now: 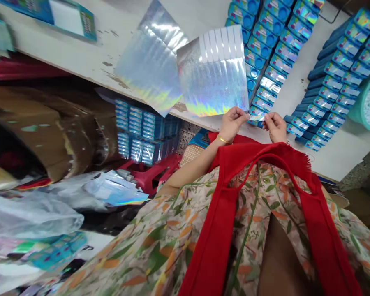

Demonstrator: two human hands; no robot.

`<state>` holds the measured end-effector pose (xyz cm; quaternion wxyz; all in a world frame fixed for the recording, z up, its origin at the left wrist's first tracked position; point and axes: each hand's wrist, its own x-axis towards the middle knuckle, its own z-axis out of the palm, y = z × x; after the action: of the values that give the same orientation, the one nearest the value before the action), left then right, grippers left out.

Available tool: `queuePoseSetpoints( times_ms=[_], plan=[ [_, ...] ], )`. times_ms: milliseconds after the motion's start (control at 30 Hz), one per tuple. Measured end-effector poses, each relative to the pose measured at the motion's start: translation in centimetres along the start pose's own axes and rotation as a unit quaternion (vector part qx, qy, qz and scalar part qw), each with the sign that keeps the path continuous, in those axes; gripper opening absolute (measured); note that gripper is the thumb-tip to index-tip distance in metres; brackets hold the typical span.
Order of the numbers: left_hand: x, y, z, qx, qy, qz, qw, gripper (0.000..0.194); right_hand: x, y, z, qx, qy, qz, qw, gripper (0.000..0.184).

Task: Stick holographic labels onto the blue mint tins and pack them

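Note:
Between my two hands a small shiny holographic sticker [256, 117] is stretched level, just above the near end of a row of small blue boxes [273, 68]. My left hand [232, 123], with a gold bangle at the wrist, pinches the sticker's left end. The right end sits between the thumb and fingers of my right hand [275, 126]. Left of the boxes lies a holographic sticker sheet [214, 82], with bare white strips along its top where stickers are gone. A second holographic sheet [154, 61] lies partly beneath it.
More blue boxes [333, 88] stand in rows at the right, beside a turquoise tub [362, 111] with pale contents. An open blue carton [70, 18] lies far left on the white table [111, 53]. Below its edge, wrapped box stacks [138, 131] rest near a red stool [154, 170].

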<state>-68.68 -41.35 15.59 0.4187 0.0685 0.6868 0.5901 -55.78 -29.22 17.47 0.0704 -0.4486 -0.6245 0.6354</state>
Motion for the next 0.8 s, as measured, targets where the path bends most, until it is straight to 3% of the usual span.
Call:
queuePoseSetpoints(
  times_ms=[100,200,400,800],
  plan=[
    [0.2,-1.4,1.7,0.028,-0.029,0.002,0.999,0.020,-1.1,2.2,-1.9,-0.022,0.049,-0.002,0.999,0.059],
    [0.6,-2.3,2.3,0.120,-0.031,0.042,0.991,0.018,-1.5,4.3,-2.6,-0.059,0.067,-0.010,0.996,0.054],
    [0.5,-3.1,2.4,0.343,0.011,0.098,0.934,0.009,-1.6,6.9,-2.5,-0.139,0.067,-0.043,0.987,0.042],
    [0.7,-5.3,2.4,0.402,0.020,0.138,0.905,0.044,-0.5,10.5,-2.3,-0.194,0.042,-0.087,0.976,0.030]
  ],
)
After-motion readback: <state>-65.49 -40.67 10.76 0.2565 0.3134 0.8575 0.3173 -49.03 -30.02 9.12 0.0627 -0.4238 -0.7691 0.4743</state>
